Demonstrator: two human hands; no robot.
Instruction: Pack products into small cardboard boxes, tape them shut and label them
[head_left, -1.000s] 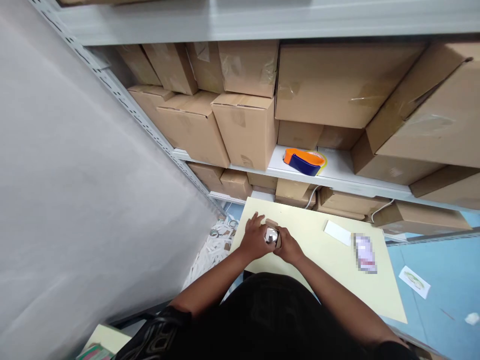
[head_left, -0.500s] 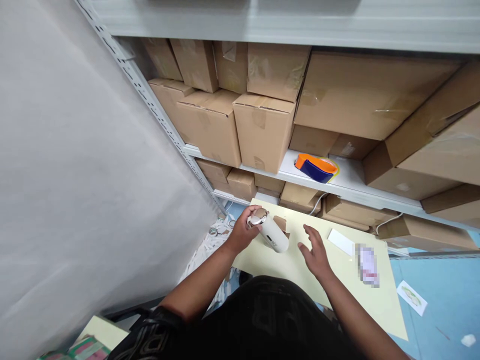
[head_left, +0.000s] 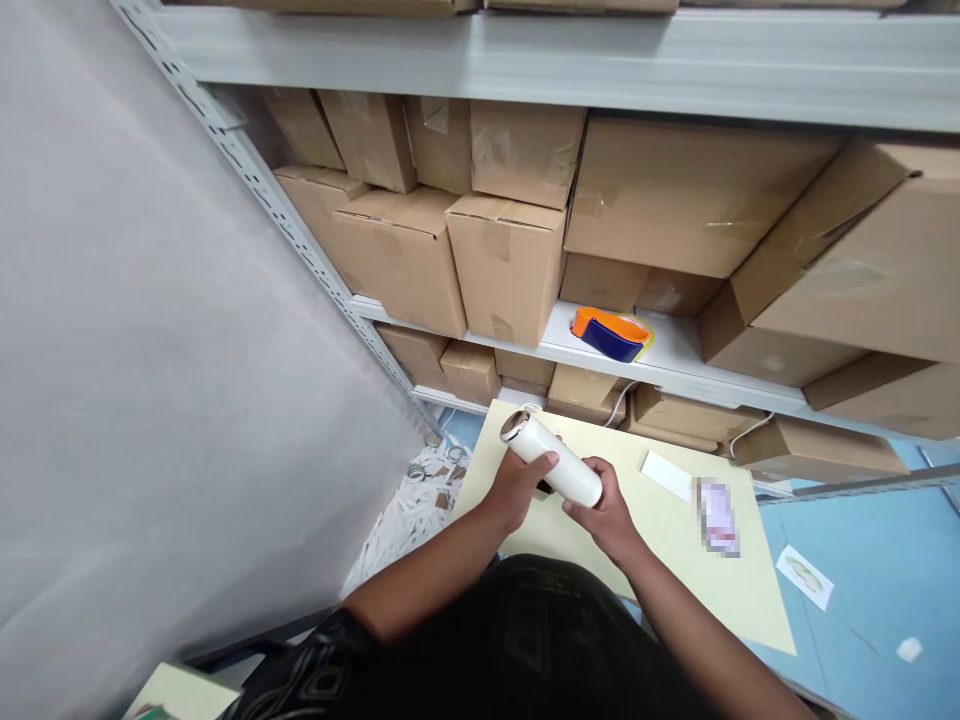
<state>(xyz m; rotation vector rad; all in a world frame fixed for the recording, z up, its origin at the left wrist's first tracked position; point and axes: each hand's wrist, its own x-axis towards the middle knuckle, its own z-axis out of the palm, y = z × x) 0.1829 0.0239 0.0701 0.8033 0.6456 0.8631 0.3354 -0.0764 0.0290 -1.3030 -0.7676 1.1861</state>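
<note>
A white bottle (head_left: 559, 462) with a shiny, brownish cap hangs tilted above the pale yellow table (head_left: 720, 600), its cap end toward the upper left. My left hand (head_left: 519, 485) grips its middle from the left, thumb on top. Around the base end, my right hand (head_left: 609, 510) is closed on the bottle from the right. A dark and pale item shows just under the bottle beside my left hand; I cannot make out what it is.
A white flat piece (head_left: 666, 474) and a blurred purple item (head_left: 718, 516) lie on the table's right part. Behind stand shelves of cardboard boxes (head_left: 504, 265), with an orange and blue tape dispenser (head_left: 611, 335). Paper scraps (head_left: 397, 510) cover the floor at left.
My right hand has moved left and closed on the bottle's base end. My left hand has shifted from the cap to the middle, and the bottle has turned. The view has moved slightly.
</note>
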